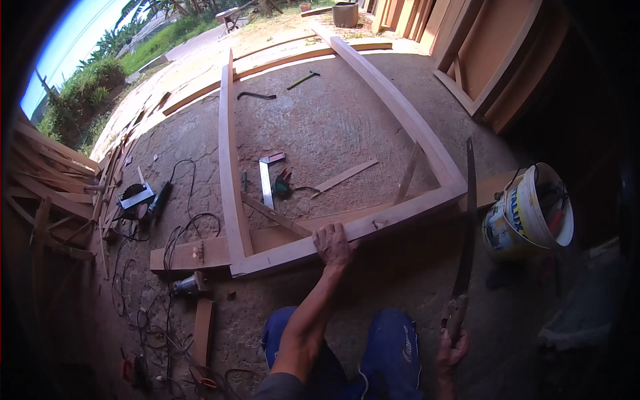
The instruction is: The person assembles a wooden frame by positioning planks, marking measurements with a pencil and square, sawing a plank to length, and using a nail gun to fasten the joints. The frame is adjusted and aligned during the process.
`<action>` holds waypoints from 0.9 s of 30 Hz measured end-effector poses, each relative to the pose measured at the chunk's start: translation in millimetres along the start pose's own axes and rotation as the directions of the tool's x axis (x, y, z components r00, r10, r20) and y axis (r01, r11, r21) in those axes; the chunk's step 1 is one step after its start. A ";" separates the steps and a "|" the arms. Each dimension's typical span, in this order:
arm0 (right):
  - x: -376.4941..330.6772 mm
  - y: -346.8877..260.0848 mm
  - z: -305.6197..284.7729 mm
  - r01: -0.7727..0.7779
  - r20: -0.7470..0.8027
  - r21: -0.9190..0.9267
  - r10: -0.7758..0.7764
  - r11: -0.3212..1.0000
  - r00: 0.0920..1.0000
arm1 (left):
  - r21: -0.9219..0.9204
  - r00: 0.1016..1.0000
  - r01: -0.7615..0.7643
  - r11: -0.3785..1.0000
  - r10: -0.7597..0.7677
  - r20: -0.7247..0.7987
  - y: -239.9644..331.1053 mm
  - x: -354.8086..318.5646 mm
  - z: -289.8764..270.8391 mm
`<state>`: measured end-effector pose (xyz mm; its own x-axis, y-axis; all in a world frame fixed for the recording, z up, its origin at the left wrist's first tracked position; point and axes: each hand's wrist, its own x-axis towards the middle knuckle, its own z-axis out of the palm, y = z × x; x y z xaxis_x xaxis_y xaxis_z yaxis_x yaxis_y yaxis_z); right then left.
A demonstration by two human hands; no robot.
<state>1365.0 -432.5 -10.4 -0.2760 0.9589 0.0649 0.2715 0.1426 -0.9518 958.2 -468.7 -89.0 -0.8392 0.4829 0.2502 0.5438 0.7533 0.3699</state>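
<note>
Left hand (pixel 333 245): lying palm down, fingers spread flat and gripping nothing, pressing on the near rail (pixel 360 227) of the frame.

Right hand (pixel 451 347): closing around the wooden handle of a saw (pixel 467 220), fingers wrapped tight.

Saw: blade running up and away from the right hand, nearly upright in the head view, its upper part crossing the right end of the rail, just beside the corner joint.

Rail: long axis running left to right, rising slightly to the right, almost square to the blade; the left hand is sitting left of the blade, well apart from it.

Bucket (pixel 530 213): tilting on its side, right of the rail's end, just beyond the blade.

Square (pixel 267 180): lying beyond the rail, inside the frame.
</note>
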 end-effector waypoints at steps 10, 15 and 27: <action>10.2 -106.8 91.7 -0.032 0.250 0.409 -0.078 0.912 0.965 | -0.641 0.960 0.102 0.761 0.093 0.264 -53.5 9.1 -26.7; -12.9 -112.1 89.5 -0.033 0.305 0.431 -0.112 0.902 0.946 | -0.321 0.897 0.231 0.919 -0.329 -0.295 -208.3 -38.5 -106.5; -69.3 -129.1 71.6 0.011 0.423 0.397 -0.194 0.918 0.885 | -0.672 0.783 0.609 0.421 -0.451 0.427 -280.0 -60.0 -89.4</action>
<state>1283.1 -534.9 86.6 -0.6871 0.7174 0.1152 -0.1201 0.0443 -0.9918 857.2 -748.6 -127.6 -0.9071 0.2291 -0.3532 -0.2754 0.3117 0.9094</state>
